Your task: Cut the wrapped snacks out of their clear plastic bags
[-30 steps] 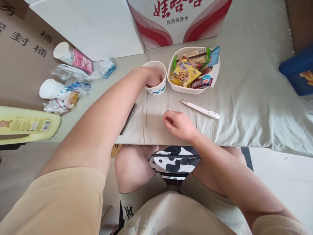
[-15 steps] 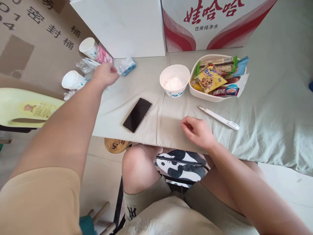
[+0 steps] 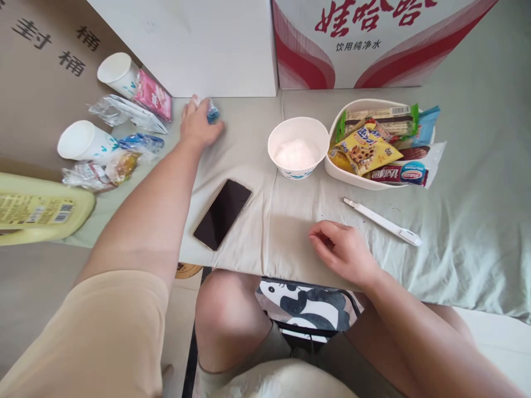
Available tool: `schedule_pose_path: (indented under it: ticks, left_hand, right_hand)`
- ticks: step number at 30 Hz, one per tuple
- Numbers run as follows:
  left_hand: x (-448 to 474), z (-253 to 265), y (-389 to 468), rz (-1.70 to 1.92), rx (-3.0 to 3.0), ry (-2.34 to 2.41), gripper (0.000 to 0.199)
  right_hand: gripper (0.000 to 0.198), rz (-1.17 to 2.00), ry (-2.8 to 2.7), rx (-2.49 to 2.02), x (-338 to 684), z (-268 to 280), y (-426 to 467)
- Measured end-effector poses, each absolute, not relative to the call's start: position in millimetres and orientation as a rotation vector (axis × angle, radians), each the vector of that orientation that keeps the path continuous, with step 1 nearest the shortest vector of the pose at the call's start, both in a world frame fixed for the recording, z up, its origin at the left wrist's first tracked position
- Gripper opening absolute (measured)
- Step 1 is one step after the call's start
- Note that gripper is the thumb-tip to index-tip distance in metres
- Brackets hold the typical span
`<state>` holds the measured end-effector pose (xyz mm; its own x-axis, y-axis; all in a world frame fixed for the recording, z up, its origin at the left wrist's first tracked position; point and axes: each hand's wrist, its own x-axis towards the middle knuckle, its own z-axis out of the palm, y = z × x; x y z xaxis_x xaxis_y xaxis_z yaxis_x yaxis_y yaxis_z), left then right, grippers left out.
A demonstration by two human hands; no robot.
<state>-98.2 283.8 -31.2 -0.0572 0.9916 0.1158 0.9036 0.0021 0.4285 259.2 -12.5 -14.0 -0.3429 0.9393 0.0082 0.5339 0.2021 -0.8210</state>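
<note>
My left hand (image 3: 199, 124) reaches over a small blue and clear plastic packet (image 3: 213, 112) in front of the white box. Its thumb and fingers are spread around the packet, which they partly cover; I cannot see a closed grip. On the cloth near the front edge rests my right hand (image 3: 342, 249), fingers loosely curled and nothing showing in them. A phone (image 3: 223, 214) with a dark screen lies between my arms. Beyond my right hand stands a white paper bowl (image 3: 297, 149) with white material inside. A white pen-shaped tool (image 3: 381, 221) lies right of it.
A white basket (image 3: 352, 176) of wrapped snacks touches the bowl. Two tipped paper cups (image 3: 118, 72), a pink packet (image 3: 153, 97) and several plastic-wrapped items lie left. A white box (image 3: 191, 50) and a red-and-white carton (image 3: 373, 61) stand behind. A yellow jug (image 3: 45, 210) sits far left.
My left hand has moved right from beside the pink packet to the blue packet, and its fingers have spread. My right hand stays curled on the cloth. The view has shifted.
</note>
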Motion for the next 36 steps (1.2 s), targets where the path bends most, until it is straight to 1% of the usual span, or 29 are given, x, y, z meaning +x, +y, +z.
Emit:
schedule_pose_path:
  ticks: [2, 5, 8, 11, 13, 16, 18, 20, 23, 25, 28, 30, 31, 33, 36]
  left_hand:
    - [-86, -28, 279, 0.527, 1.98, 2.064, 0.075]
    - [-76, -20, 272, 0.468, 2.007, 2.065, 0.055]
    - [-72, -11, 262, 0.385, 1.946, 2.109, 0.045]
    - [-69, -8, 241, 0.387, 1.963, 2.034, 0.04]
    - [-67, -6, 220, 0.511, 2.076, 1.874, 0.037]
    - [-57, 2, 177, 0.781, 2.228, 1.636, 0.046]
    - [-41, 10, 142, 0.894, 2.295, 1.557, 0.05]
    - [-18, 17, 103, 0.953, 2.363, 1.4, 0.049]
    - [18, 19, 51, 0.926, 2.476, 1.143, 0.042]
    - [36, 13, 29, 0.974, 2.498, 1.074, 0.04]
    - [49, -5, 17, 1.032, 2.521, 0.986, 0.043]
    - [52, -15, 17, 0.967, 2.557, 0.923, 0.044]
    - [53, -18, 17, 0.924, 2.57, 0.885, 0.043]
    - [54, -15, 15, 0.863, 2.563, 0.826, 0.04]
    - [46, 9, 11, 0.85, 2.486, 0.865, 0.033]
  right_hand:
    - [0.012, 1.023, -1.966, -1.376, 259, -14, -13]
    - [0.013, 1.019, -1.972, -1.393, 259, -14, -13]
    - [0.013, 1.033, -1.974, -1.39, 259, -14, -12]
    - [0.014, 1.048, -1.966, -1.391, 259, -14, -12]
    - [0.013, 1.051, -1.954, -1.4, 258, -14, -12]
    - [0.01, 1.089, -1.89, -1.386, 255, -15, -13]
    - [0.01, 1.215, -1.737, -1.345, 255, -16, -14]
    - [0.022, 1.459, -1.437, -1.273, 255, -16, -15]
    - [0.053, 1.807, -0.95, -1.107, 259, -16, -16]
    - [0.067, 1.897, -0.793, -1.015, 262, -16, -17]
    - [0.078, 1.898, -0.696, -0.957, 265, -15, -17]
    - [0.078, 1.891, -0.671, -0.97, 265, -15, -16]
    - [0.074, 1.882, -0.678, -0.998, 265, -15, -15]
    - [0.064, 1.842, -0.71, -1.076, 263, -14, -13]
    - [0.049, 1.759, -0.701, -1.134, 261, -12, -9]
